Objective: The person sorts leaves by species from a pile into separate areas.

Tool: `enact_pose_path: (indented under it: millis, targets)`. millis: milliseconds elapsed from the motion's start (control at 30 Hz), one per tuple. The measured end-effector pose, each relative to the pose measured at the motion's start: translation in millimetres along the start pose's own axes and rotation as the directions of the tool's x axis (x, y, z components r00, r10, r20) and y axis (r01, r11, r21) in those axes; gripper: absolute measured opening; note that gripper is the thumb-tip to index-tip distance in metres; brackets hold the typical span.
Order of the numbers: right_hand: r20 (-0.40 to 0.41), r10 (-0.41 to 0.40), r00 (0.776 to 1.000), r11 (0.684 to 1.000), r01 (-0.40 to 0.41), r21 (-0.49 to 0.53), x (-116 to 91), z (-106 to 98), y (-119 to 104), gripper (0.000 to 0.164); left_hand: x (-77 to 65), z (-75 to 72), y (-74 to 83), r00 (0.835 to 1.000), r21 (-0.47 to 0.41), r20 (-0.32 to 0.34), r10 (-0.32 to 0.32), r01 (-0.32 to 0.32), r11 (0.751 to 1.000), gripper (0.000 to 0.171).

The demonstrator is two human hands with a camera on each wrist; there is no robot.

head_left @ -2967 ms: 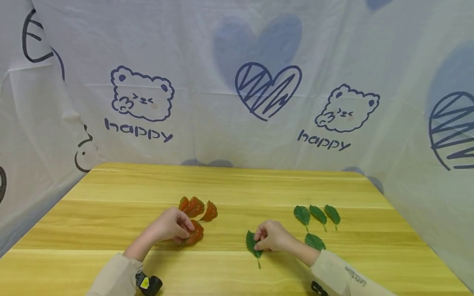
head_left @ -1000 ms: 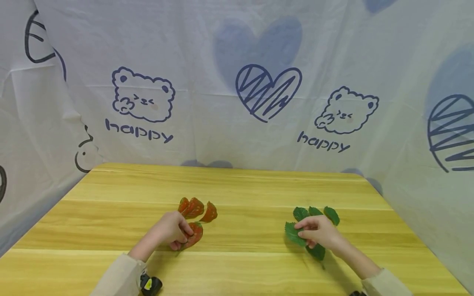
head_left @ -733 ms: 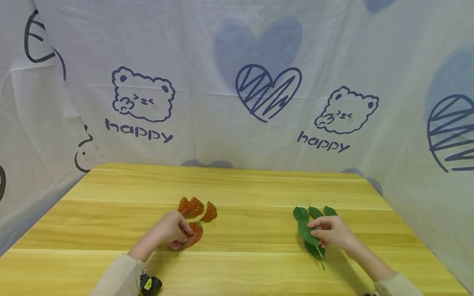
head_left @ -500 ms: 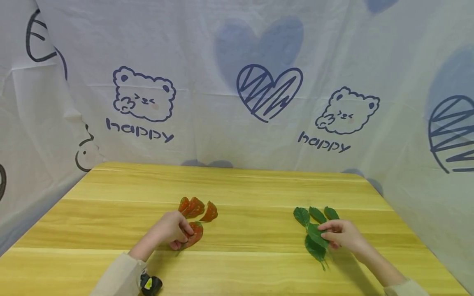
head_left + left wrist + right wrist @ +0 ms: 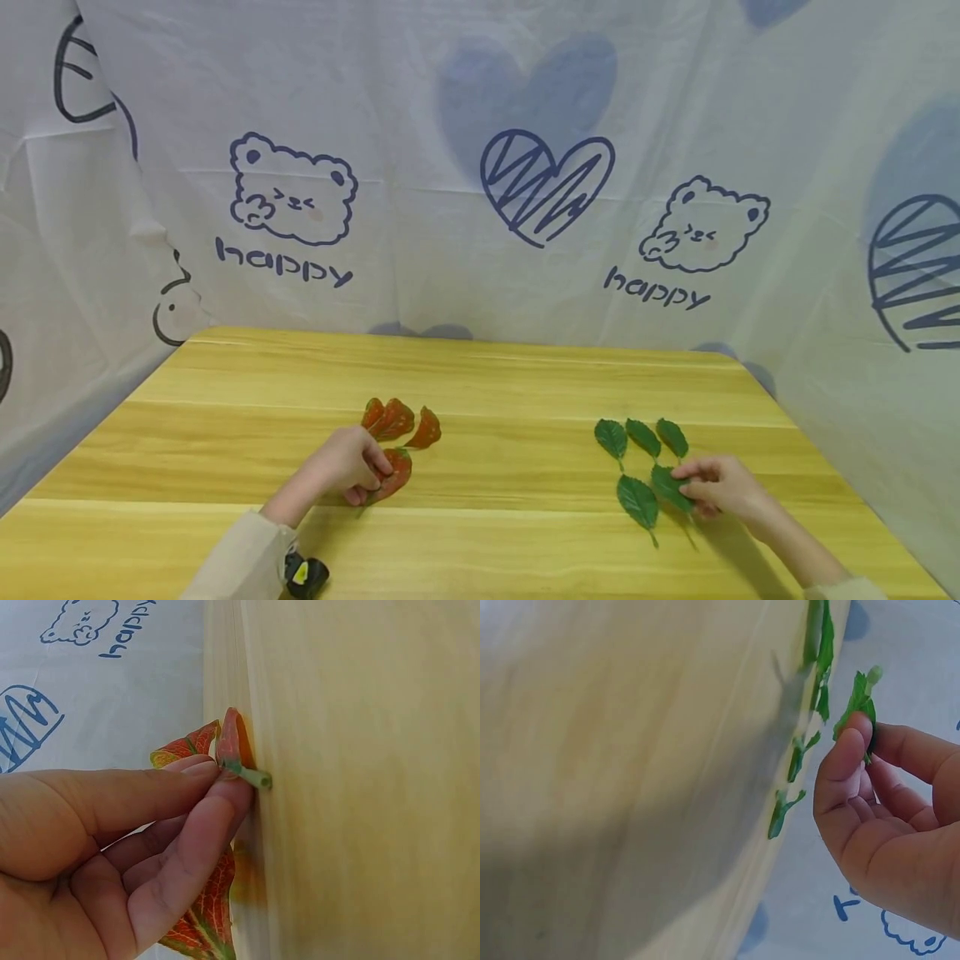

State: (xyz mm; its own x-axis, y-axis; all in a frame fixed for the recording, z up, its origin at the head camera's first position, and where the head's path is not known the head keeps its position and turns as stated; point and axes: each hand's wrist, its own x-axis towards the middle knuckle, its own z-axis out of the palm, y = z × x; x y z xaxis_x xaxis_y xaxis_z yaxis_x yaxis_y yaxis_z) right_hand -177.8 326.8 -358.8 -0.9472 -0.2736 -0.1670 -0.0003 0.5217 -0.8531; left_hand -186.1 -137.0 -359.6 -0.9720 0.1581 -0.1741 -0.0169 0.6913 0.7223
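Observation:
My left hand (image 5: 347, 465) pinches a red leaf (image 5: 396, 473) low over the table, just in front of several other red leaves (image 5: 395, 419). In the left wrist view, thumb and fingers grip it near its green stem (image 5: 253, 777). On the right, my right hand (image 5: 723, 487) pinches a green leaf (image 5: 670, 487) between thumb and fingers. The right wrist view shows this leaf (image 5: 857, 712) held a little above the table. Beside it lies another green leaf (image 5: 637, 502), and a row of 3 green leaves (image 5: 642, 437) sits behind.
Light wood-grain table (image 5: 495, 392) underneath. Behind it hangs a white cloth (image 5: 420, 275) printed with hearts, bears and lettering. A black wrist device (image 5: 306, 577) sits at the left cuff.
My right hand has carried a green leaf from the table's middle to the right, beside the nearer leaf, which now lies turned and uncovered. The left hand keeps gripping its red leaf, nearly still.

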Motion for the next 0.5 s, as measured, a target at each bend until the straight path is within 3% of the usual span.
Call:
enact_pose_path:
  millis: [267,500]
  targets:
    - [0.071,0.01,0.997,1.0,-0.01,-0.003,0.1,-2.9,6.0,0.026,-0.2,-0.7,0.9,1.0,0.001,0.002,-0.005,0.005,1.0,0.015]
    - [0.081,0.059,0.995,0.998,-0.056,-0.04,0.1,-2.7,9.6,0.026,0.7,0.0,0.5,1.0,0.0,0.005,-0.011,0.011,1.0,0.015]
